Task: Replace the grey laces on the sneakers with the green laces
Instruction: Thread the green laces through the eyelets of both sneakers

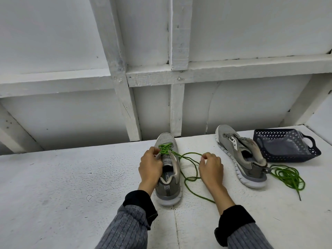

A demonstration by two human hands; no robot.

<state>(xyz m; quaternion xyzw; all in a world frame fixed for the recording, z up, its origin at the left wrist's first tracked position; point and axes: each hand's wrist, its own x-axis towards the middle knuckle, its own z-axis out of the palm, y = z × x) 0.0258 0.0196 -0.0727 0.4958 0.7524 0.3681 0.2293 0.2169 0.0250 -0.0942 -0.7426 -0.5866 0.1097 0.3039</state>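
Note:
A grey sneaker (168, 184) stands on the white table with its toe pointing away from me. A green lace (188, 174) crosses its lower eyelets and trails loose to the right. My left hand (150, 167) grips the sneaker's left eyelet edge by the tongue. My right hand (211, 168) pinches a loop of the green lace just right of the shoe. A second grey sneaker (241, 157) lies further right with no lace in it. Beside its heel lies a second green lace (289, 177) in a loose coil.
A dark plastic basket (285, 147) holding a clear bag sits at the far right of the white table (71, 186). White wooden framing (125, 105) and panels rise directly behind the table's back edge.

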